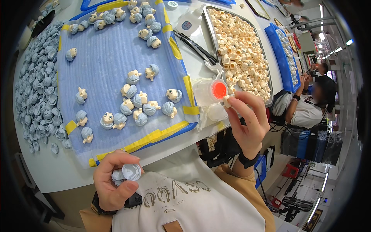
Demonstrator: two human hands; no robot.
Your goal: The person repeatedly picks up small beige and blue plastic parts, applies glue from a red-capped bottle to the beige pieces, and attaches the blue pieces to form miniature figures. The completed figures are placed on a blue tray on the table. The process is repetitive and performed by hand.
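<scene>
Low at the front edge of the table, my left hand (110, 185) is closed around light blue doll hair pieces (131, 172); one turns its hollow, cup-like inside upward. Between thumb and fingertips my right hand (249, 123) pinches a small cream doll face part (227, 101). That part is right beside a clear plastic cup with an orange-red round area (219, 89), and I cannot tell whether they touch. Several assembled doll heads with blue hair (139, 99) lie scattered on a blue-lined tray (104, 69) edged with yellow tape.
A heap of loose blue hair pieces (40, 89) covers the table's left side. On the right are a metal tray of cream face parts (241, 50), a white bottle (191, 21), black tweezers (197, 47) and a blue bin (282, 58). A co-worker (309, 110) sits beyond.
</scene>
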